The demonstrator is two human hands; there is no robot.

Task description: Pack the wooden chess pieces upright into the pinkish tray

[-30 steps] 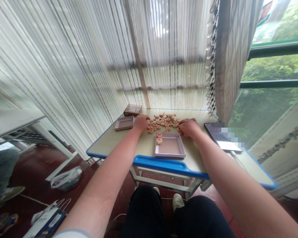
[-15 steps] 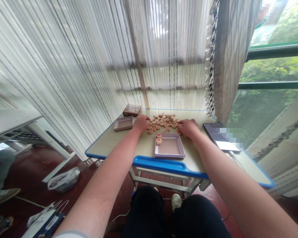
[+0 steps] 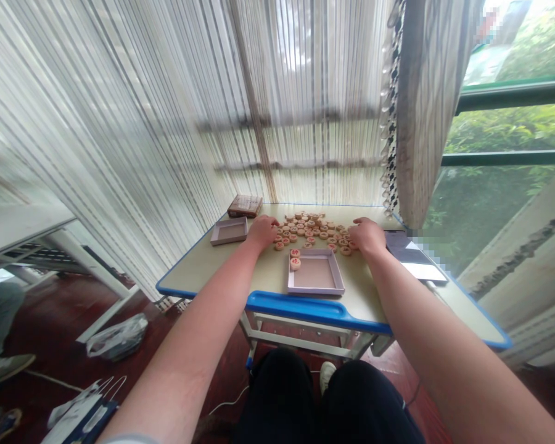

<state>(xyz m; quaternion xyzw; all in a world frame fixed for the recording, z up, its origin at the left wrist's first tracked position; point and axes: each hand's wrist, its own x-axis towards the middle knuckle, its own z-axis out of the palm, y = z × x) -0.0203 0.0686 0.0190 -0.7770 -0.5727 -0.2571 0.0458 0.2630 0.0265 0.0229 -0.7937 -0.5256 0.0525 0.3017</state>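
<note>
Many round wooden Chinese chess pieces [image 3: 312, 231] with red or dark characters lie in a loose heap on the table. At the heap's left edge is my left hand [image 3: 263, 232], palm down, fingers apart and bent toward the nearest pieces. My right hand [image 3: 369, 235] is at the right edge with its fingers apart, close to or touching several pieces; some fingertips are hidden. In front stands a shallow open box half [image 3: 316, 290], with two red-marked pieces [image 3: 295, 264] at its back left corner. A second shallow box half [image 3: 229, 239] is left of my left hand.
Behind the left box half is a brown patterned box [image 3: 245, 205]. A dark tablet-like device [image 3: 400, 242] lies on the right, partly blurred out. The table [image 3: 189, 271] has a blue edge and stands against a striped string curtain [image 3: 314, 142].
My right hand has moved to the right, and several pieces near it now lie spread farther right. My left hand has stayed about where it was.
</note>
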